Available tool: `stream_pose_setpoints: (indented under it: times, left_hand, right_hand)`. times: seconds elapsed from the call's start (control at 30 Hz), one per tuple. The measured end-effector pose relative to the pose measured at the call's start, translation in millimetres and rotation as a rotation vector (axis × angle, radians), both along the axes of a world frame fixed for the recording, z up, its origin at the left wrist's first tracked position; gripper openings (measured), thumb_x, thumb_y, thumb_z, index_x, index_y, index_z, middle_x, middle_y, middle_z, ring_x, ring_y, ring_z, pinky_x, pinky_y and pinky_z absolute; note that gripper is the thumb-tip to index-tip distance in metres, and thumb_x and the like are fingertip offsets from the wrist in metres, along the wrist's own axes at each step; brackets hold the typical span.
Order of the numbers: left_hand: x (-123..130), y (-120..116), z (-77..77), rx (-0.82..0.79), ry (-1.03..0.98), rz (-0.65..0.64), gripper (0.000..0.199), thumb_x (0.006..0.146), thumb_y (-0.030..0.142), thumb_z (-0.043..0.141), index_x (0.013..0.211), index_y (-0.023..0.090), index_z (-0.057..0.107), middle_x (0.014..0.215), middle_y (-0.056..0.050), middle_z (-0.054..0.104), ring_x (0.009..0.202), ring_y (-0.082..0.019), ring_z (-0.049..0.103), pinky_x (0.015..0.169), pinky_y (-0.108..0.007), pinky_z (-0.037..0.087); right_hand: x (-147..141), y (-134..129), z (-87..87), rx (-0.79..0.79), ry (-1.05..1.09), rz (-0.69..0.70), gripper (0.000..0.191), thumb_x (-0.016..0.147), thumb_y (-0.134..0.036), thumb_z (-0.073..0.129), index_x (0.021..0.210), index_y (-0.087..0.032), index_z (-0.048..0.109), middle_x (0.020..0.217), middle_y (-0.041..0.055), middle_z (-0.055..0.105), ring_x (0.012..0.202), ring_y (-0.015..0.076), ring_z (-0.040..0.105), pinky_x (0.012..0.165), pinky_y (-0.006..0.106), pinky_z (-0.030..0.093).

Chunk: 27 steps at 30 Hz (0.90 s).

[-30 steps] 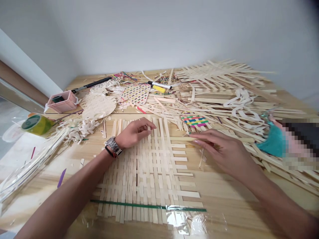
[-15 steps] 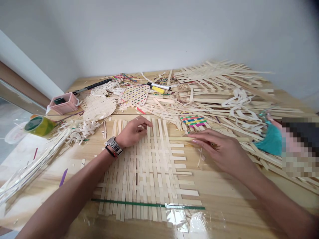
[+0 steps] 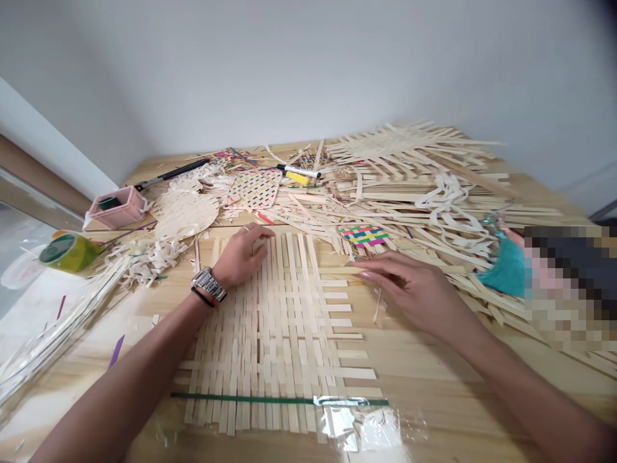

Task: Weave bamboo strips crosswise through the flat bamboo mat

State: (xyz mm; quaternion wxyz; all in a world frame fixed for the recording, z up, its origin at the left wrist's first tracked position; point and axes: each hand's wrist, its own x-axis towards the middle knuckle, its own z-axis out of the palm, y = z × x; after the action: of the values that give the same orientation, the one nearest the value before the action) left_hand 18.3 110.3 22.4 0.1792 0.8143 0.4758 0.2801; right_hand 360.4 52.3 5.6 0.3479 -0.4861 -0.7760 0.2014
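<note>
The woven mat (image 3: 274,341) of pale flat strips lies on the wooden worktop (image 3: 434,392), in the middle and in front of the person, with its strip ends standing out loose on the near, far and right sides. The left hand (image 3: 240,257) rests upon the far left part of this mat, its fingers curled inward; whether it grips some strip, I cannot tell. On its wrist there is a silver watch (image 3: 209,285). The right hand (image 3: 409,283) is at the right of the mat, with thumb and forefinger pinching a pale strip (image 3: 336,272), which runs sideways toward the far part of the weave. Across the near end of the mat goes a dark green strip (image 3: 270,400), and clear tape (image 3: 340,427) shines at its right portion. Beyond the right hand's fingertips is a small multicoloured woven piece (image 3: 364,235), near many loose pale strips. Farther back lie a round woven piece (image 3: 187,212), a patterned woven square (image 3: 253,189) and two markers (image 3: 306,172) side by side. On the left side stand a pink basket (image 3: 120,209) and a yellowish tape roll (image 3: 72,253); at the right lies a turquoise tassel (image 3: 506,267).
</note>
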Motion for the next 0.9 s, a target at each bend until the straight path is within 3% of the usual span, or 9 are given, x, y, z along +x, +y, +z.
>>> stream_pose_setpoints:
  times: [0.33,0.7,0.9]
  left_hand:
    - [-1.4,0.1,-5.4,-0.014,0.046,-0.056,0.039,0.097,0.032,0.064,0.133,0.020,0.064,0.135,-0.013,0.066,0.129,-0.031,0.057,0.115,-0.052,0.047]
    - [-1.0,-0.8,-0.9,-0.020,0.062,-0.116,0.042,0.092,0.028,0.062,0.132,0.018,0.063,0.129,-0.014,0.067,0.125,-0.032,0.057,0.114,-0.053,0.045]
    - [-0.8,-1.4,0.8,-0.032,0.066,-0.148,0.048,0.090,0.028,0.064,0.137,0.020,0.062,0.138,-0.011,0.067,0.129,-0.033,0.055,0.115,-0.054,0.044]
  right_hand:
    - [1.1,0.5,-3.2,-0.001,0.000,-0.004,0.024,0.102,-0.041,0.063,0.109,-0.028,0.081,0.107,0.0070,0.081,0.093,0.0235,0.076,0.081,0.039,0.059]
    - [0.4,0.7,-6.0,0.013,0.019,-0.003,0.024,0.102,-0.043,0.064,0.109,-0.029,0.082,0.105,0.0062,0.081,0.093,0.0243,0.076,0.084,0.041,0.060]
    - [3.5,2.5,-9.7,-0.015,-0.001,0.006,0.028,0.102,-0.047,0.062,0.109,-0.028,0.082,0.107,0.0070,0.081,0.095,0.0252,0.077,0.083,0.041,0.060]
